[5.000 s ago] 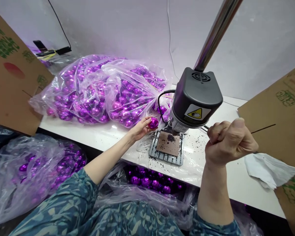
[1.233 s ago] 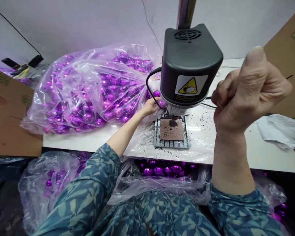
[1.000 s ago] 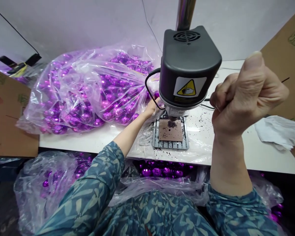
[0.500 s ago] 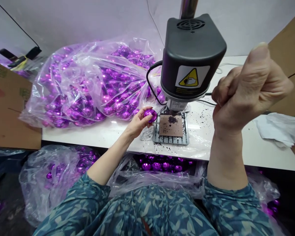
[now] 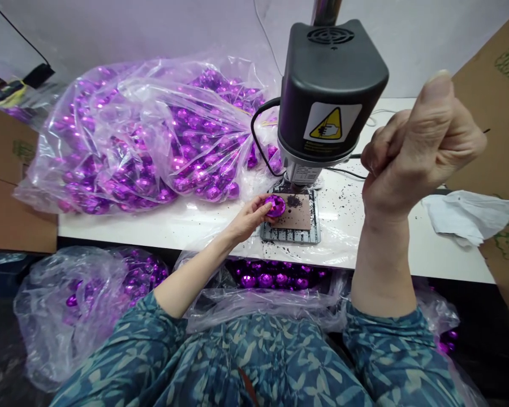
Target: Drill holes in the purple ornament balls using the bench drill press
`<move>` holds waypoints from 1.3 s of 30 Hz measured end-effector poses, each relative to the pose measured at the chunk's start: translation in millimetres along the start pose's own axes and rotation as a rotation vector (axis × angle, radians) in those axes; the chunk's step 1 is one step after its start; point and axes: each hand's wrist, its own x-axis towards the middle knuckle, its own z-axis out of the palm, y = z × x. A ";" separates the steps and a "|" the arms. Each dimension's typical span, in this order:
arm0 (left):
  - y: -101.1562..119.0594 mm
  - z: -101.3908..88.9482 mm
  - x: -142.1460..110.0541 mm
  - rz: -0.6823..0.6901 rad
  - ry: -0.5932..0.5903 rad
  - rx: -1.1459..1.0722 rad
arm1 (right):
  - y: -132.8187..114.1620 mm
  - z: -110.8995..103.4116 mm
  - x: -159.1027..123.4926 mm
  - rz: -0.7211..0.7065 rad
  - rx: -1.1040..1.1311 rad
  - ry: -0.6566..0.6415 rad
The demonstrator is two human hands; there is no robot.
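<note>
My left hand (image 5: 254,216) pinches a shiny purple faceted ball (image 5: 275,206) between thumb and fingers, over the left part of a brown square board (image 5: 296,220). That board has a small hole and dark shavings on it, and lies on a slotted metal base plate (image 5: 280,234). Above it hangs the black motor head of a bench drill (image 5: 333,73), bearing a yellow warning label. Raised to the right of the drill is my right hand (image 5: 424,147), closed in a fist with the thumb up; whatever it grips is hidden behind the fingers.
A large clear bag of purple balls (image 5: 144,147) fills the table's left side. More balls (image 5: 275,280) lie in plastic below the front edge. A white cloth (image 5: 470,217) rests at right. Cardboard boxes (image 5: 487,73) flank the table, and dark shavings are scattered around the base.
My left hand has moved right with the ball, from beside the base plate to over the board. My right hand stays closed and raised; the whole view has shifted slightly.
</note>
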 end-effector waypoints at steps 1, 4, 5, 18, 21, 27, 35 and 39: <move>-2.1 1.1 1.6 -0.002 -0.001 -0.003 | -0.1 0.3 -0.1 0.004 0.002 0.004; -4.2 4.4 7.5 -0.007 -0.005 -0.017 | -0.6 1.1 0.3 0.005 0.015 0.019; -3.7 5.4 9.4 -0.015 -0.007 -0.030 | -0.8 1.3 0.5 0.007 0.020 0.015; 22.6 6.3 5.7 -0.372 0.111 -0.521 | -6.8 -2.1 -2.6 0.041 -0.045 -0.008; 25.0 9.0 4.6 -0.388 0.146 -0.575 | -5.4 -2.4 -2.7 0.033 -0.040 -0.007; 17.6 6.9 5.3 -0.309 0.183 -0.514 | -6.4 -2.0 -3.1 0.040 -0.046 -0.002; -0.7 5.4 12.1 -0.051 0.190 -0.233 | -2.9 -2.0 -4.9 -0.004 0.019 0.004; -14.4 6.8 17.6 0.081 0.188 0.011 | -1.5 -1.7 -5.3 -0.023 0.032 0.016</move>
